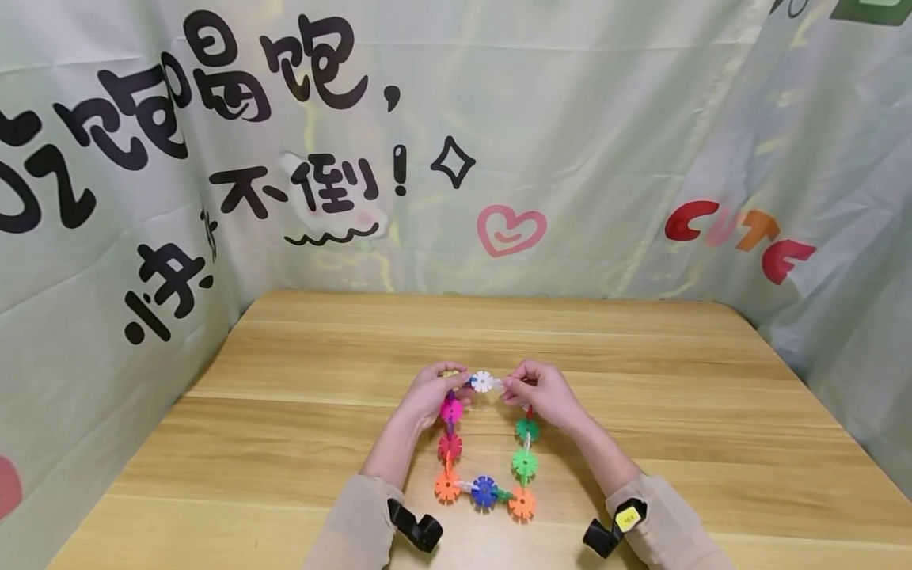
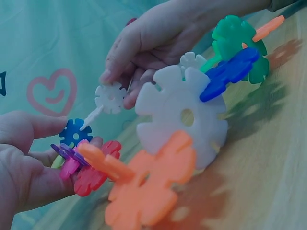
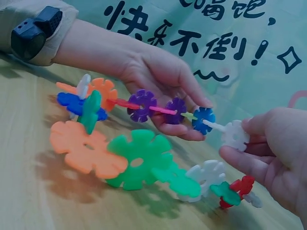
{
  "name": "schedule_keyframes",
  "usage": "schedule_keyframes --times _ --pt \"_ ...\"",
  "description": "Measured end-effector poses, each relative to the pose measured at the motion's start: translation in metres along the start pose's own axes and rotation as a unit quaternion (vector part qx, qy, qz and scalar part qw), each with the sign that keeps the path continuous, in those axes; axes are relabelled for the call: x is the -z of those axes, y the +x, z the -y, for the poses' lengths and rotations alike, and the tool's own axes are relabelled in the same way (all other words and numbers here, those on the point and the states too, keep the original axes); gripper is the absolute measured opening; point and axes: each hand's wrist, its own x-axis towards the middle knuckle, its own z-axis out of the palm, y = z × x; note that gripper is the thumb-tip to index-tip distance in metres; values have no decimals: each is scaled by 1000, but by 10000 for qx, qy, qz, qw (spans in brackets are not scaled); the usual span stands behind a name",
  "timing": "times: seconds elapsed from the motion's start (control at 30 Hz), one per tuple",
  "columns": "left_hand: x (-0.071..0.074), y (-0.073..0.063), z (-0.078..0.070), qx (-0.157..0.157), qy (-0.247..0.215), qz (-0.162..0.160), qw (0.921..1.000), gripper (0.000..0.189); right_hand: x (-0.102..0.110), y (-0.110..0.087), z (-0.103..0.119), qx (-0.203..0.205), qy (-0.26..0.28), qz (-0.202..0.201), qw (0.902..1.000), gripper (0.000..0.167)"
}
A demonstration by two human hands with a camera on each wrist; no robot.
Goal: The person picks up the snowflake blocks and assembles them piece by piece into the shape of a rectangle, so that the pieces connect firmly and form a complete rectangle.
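A chain of slotted plastic snowflake discs, joined edge to edge, bends into a rough square between the hands. At its far left, the left hand [image 1: 430, 393] holds the blue disc [image 3: 204, 120] between thumb and fingers. Slotted into that one is a white disc, with another white disc [image 2: 110, 97] beyond it, which the right hand [image 1: 547, 393] pinches by its edge. Just below the right hand is the chain's other end, with a red disc [image 3: 242, 189] and a small white one. Whether the right fingers touch that end, I cannot tell.
Orange discs [image 1: 522, 503] form the near corners, with a dark blue disc [image 1: 484, 492] between them. All this is over a wooden table [image 1: 285, 443]. A printed curtain [image 1: 584, 142] hangs behind the table and along its sides.
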Motion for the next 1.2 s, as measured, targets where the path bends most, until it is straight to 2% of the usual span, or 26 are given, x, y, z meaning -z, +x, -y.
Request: schedule_keyframes --times 0.17,0.27,0.5,0.97,1.2 --pt "-2 -1 -2 -29 -126 -109 9999 25 -4 0 -3 309 -390 -381 9980 11" --pt "-3 -1 -2 -51 -76 -35 10000 26 -6 1 -3 443 -515 -388 9969 11" --pt "-2 -2 0 27 182 46 9998 29 -6 3 0 -7 -520 -221 9984 12" --pt "-2 -2 1 14 386 -25 9992 27 -5 4 0 -226 -782 96 9966 17" --pt "-4 -4 0 64 441 104 9990 23 -3 6 1 -405 -752 304 9959 19"
